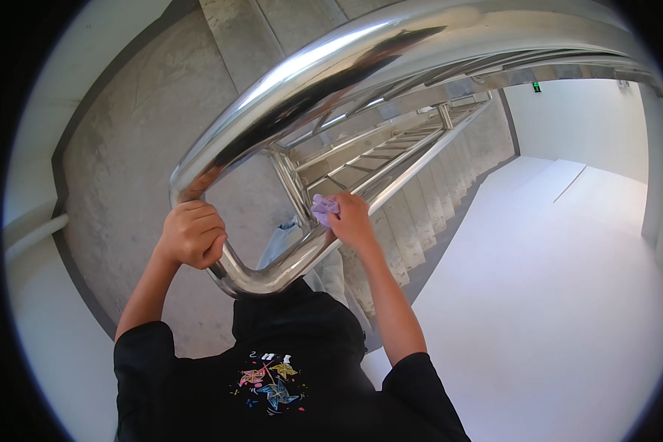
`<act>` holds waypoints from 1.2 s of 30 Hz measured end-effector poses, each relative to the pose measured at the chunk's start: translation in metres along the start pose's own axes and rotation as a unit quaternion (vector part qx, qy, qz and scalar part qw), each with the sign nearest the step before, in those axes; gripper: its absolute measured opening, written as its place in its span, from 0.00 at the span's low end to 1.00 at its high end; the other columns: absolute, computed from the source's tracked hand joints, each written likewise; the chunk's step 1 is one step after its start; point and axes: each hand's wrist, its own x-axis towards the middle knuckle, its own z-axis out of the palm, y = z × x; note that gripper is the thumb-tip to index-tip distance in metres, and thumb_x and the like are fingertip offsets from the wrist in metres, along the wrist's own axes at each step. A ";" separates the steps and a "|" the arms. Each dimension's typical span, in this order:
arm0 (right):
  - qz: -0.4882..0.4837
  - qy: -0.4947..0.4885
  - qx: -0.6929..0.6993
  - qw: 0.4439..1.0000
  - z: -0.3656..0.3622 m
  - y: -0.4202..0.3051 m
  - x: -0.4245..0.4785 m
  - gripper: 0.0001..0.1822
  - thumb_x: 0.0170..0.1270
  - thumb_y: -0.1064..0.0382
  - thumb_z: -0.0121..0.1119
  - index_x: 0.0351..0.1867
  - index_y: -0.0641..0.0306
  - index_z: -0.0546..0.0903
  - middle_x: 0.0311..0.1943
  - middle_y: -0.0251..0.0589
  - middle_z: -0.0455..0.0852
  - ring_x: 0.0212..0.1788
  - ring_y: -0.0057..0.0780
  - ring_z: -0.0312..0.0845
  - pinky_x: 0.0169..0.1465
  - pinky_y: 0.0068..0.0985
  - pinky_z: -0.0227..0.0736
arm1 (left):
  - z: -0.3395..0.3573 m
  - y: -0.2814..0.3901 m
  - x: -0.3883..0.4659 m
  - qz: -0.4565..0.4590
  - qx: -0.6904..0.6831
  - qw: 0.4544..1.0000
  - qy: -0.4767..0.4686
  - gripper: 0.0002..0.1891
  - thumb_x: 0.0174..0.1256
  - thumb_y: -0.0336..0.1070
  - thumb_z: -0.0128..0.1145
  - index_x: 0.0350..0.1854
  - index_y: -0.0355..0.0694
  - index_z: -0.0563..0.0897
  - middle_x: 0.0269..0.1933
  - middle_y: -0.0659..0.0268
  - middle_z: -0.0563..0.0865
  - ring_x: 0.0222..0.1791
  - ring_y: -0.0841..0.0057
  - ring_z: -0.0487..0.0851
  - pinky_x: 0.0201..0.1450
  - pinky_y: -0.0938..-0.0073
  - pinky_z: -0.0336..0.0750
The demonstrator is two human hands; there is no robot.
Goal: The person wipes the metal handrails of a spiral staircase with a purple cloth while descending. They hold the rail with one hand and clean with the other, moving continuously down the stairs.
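A polished metal stair handrail (265, 280) bends round in front of my body. My left hand (194, 234) is wrapped around its left bend, fingers closed. In my right hand (351, 216) is a crumpled purple cloth (325, 209), which sits against the descending stretch of the rail on the right. Part of the cloth is hidden under my fingers. Below the rail, between my hands, stands a metal baluster post (290, 185).
Concrete steps (420, 204) go down on the right beside a white wall (530, 287). A concrete landing (138, 127) lies to the left. More steps (254, 33) show at the top. A white pipe (36, 237) runs along the left wall. A green sign (536, 87) hangs far off.
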 end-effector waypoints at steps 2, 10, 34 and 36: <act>-0.039 -0.026 0.011 0.999 0.003 -0.014 -0.007 0.15 0.48 0.66 0.60 0.41 0.63 0.83 0.36 0.49 0.84 0.43 0.52 0.78 0.50 0.42 0.72 | -0.001 0.000 0.001 0.002 0.001 1.000 -0.004 0.03 0.39 0.25 0.59 0.17 0.40 0.79 0.23 0.66 0.81 0.24 0.68 0.80 0.29 0.70 0.75; -0.107 -0.077 0.121 0.984 0.024 -0.144 -0.065 0.16 0.53 0.64 0.64 0.45 0.60 0.80 0.41 0.44 0.80 0.46 0.49 0.73 0.52 0.42 0.65 | -0.001 0.001 0.001 -0.019 0.001 1.000 -0.022 0.03 0.38 0.25 0.60 0.18 0.40 0.79 0.23 0.66 0.80 0.24 0.68 0.79 0.30 0.69 0.74; 0.028 0.081 0.030 0.996 -0.020 0.091 0.036 0.19 0.48 0.65 0.60 0.45 0.61 0.83 0.43 0.49 0.85 0.49 0.51 0.78 0.54 0.43 0.71 | -0.001 0.002 -0.001 -0.026 0.004 0.999 -0.031 0.03 0.39 0.26 0.59 0.19 0.39 0.80 0.24 0.65 0.81 0.24 0.67 0.80 0.30 0.69 0.74; 0.015 0.070 0.028 0.997 -0.010 0.094 0.025 0.20 0.48 0.66 0.60 0.47 0.61 0.83 0.46 0.49 0.84 0.51 0.51 0.77 0.56 0.42 0.70 | 0.000 0.002 0.000 -0.027 0.005 0.999 -0.025 0.03 0.38 0.26 0.59 0.19 0.39 0.80 0.24 0.65 0.81 0.24 0.67 0.80 0.30 0.69 0.74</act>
